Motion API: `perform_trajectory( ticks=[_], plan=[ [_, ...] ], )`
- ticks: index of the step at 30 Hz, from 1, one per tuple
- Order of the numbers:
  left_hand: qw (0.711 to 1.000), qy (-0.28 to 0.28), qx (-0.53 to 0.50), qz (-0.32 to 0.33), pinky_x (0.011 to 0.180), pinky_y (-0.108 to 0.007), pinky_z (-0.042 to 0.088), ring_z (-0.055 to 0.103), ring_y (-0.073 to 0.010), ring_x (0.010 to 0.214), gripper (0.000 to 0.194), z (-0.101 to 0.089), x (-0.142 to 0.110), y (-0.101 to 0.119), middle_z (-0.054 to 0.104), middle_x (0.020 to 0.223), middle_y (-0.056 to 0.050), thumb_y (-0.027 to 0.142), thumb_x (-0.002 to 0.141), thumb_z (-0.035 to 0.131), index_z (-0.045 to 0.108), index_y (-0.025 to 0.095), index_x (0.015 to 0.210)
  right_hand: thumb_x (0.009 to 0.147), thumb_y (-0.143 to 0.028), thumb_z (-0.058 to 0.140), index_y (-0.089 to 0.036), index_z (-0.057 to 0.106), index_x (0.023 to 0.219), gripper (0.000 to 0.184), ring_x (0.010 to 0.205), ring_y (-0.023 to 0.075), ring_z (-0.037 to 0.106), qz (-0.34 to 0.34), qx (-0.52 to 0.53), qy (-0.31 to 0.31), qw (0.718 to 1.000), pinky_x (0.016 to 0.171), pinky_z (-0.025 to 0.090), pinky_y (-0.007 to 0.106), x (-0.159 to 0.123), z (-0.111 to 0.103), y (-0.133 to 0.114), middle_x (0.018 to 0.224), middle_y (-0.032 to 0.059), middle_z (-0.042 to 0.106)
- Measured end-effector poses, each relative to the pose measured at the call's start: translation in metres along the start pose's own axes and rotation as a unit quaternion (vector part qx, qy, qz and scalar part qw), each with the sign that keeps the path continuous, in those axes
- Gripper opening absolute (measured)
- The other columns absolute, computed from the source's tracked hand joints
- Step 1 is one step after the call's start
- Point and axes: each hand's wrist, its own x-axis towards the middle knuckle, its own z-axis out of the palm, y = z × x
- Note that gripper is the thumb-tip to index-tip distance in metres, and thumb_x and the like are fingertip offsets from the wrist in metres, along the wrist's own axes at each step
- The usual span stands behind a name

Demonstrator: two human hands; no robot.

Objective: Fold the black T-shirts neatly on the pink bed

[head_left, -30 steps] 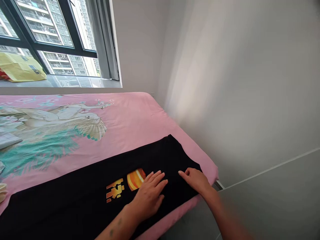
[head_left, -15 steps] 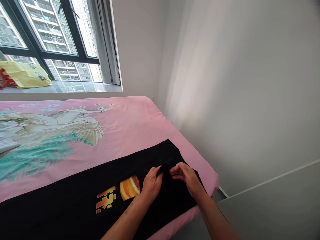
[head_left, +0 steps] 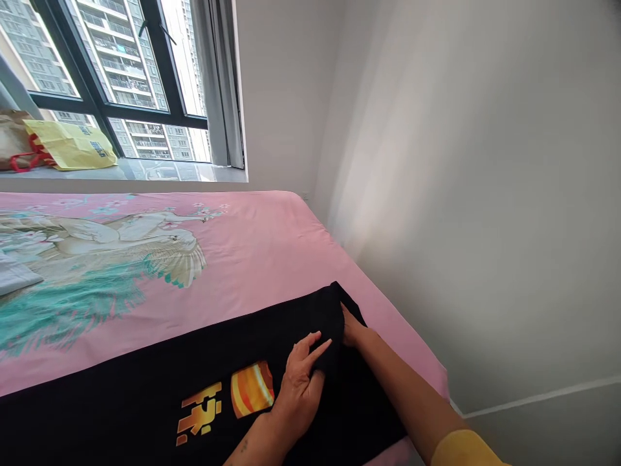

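A black garment (head_left: 140,382) with an orange and yellow print (head_left: 252,388) lies spread along the near edge of the bed. My left hand (head_left: 299,388) rests on it just right of the print, index and middle fingers stretched out and apart, the thumb bent by a raised fold. At the garment's right end, my right hand (head_left: 353,329) reaches in behind that lifted fold. Black cloth covers most of its fingers, so I cannot see how they close on it.
Pink bedding (head_left: 272,246) with a white and teal bird pattern covers the bed. A grey-white cloth (head_left: 17,275) lies at the left. A yellow bag (head_left: 72,144) sits on the windowsill. A white wall (head_left: 460,213) borders the bed's right side.
My right hand has moved from above the garment to behind a fold at its right end. The left hand has let go of pinched cloth and stretched its fingers. The view has shifted slightly left.
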Motion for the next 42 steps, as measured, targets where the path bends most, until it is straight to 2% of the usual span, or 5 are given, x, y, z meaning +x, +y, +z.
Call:
perform_trajectory(
  ticks=[10,17,24,33,42],
  plan=[
    [0.973,-0.156,0.157,0.064,0.106,-0.070,-0.007,0.020,-0.0355,0.141,0.063,0.015,-0.016,-0.006,0.035,0.149,-0.008,0.049,0.072,0.066,0.050,0.037,0.132,0.091,-0.027,0.030,-0.023,0.019,0.148,0.058,0.143,0.0266,0.010,0.199,0.002,0.038,0.979,0.113,0.005,0.056,0.005,0.002,0.039,0.155,0.0031,0.021],
    [0.988,0.041,0.143,0.053,0.113,-0.041,0.031,0.052,-0.0158,0.123,0.039,-0.016,0.043,-0.034,0.065,0.121,-0.005,0.013,0.088,0.035,0.065,0.020,0.112,0.091,-0.026,0.024,-0.028,0.052,0.129,0.047,0.132,0.0179,0.036,0.248,0.065,0.105,0.961,0.110,0.023,0.044,0.010,-0.009,0.038,0.142,-0.0008,0.045],
    [0.957,-0.031,0.287,-0.022,0.116,-0.047,0.021,0.034,-0.0232,0.137,0.046,-0.023,0.088,-0.073,0.047,0.142,-0.009,0.032,0.093,0.036,0.051,0.013,0.133,0.082,-0.033,0.044,-0.015,0.064,0.070,0.029,0.095,0.0275,0.055,0.362,0.054,0.180,0.913,0.086,0.040,0.044,0.013,-0.023,0.029,0.094,0.0137,0.065],
    [0.929,-0.050,0.365,-0.014,0.113,-0.061,-0.004,0.013,-0.0290,0.143,0.076,-0.013,0.082,-0.077,0.025,0.154,-0.007,0.068,0.083,0.037,0.033,0.025,0.144,0.091,-0.044,0.036,-0.027,0.051,0.128,0.043,0.126,0.0161,0.042,0.139,0.060,0.110,0.982,0.108,0.028,0.033,0.033,-0.011,-0.042,0.136,0.0033,0.051],
    [0.934,-0.057,0.353,-0.018,0.109,-0.062,-0.009,0.012,-0.0313,0.143,0.085,-0.012,0.082,-0.078,0.025,0.154,-0.011,0.074,0.077,0.039,0.032,0.023,0.145,0.092,-0.041,0.030,-0.014,0.022,0.147,0.062,0.144,0.0267,0.004,0.261,0.061,0.077,0.960,0.110,-0.011,0.056,0.039,-0.003,-0.010,0.155,0.0116,0.015]
  ],
)
